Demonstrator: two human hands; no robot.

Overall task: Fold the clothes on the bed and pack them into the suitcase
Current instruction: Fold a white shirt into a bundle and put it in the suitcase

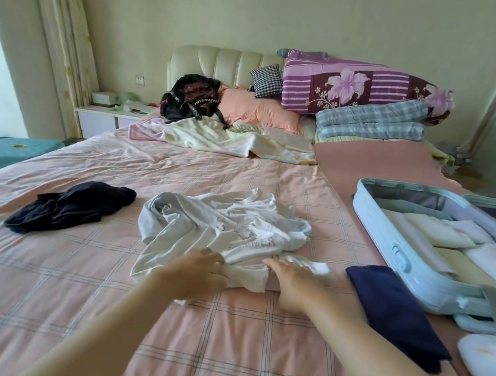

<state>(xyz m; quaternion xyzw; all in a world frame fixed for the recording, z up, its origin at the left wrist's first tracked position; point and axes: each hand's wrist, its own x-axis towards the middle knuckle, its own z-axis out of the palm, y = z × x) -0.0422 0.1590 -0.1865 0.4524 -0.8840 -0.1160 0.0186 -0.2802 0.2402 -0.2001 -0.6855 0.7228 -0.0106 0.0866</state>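
Item: white T-shirt (226,226), crumpled, mid-bed (36,302).
- Left hand (198,271): at the shirt's 6 o'clock hem, fingertips on the fabric; blurred, grip cannot be told.
- Right hand (291,283): at 5 o'clock, fingers (277,264) stretched flat on the hem.
- Black garment (70,207): 9 o'clock, unfolded.
- Navy garment (394,311): 4 o'clock, folded.
- Suitcase (390,247): 3 o'clock, lying open, with pale folded clothes inside.
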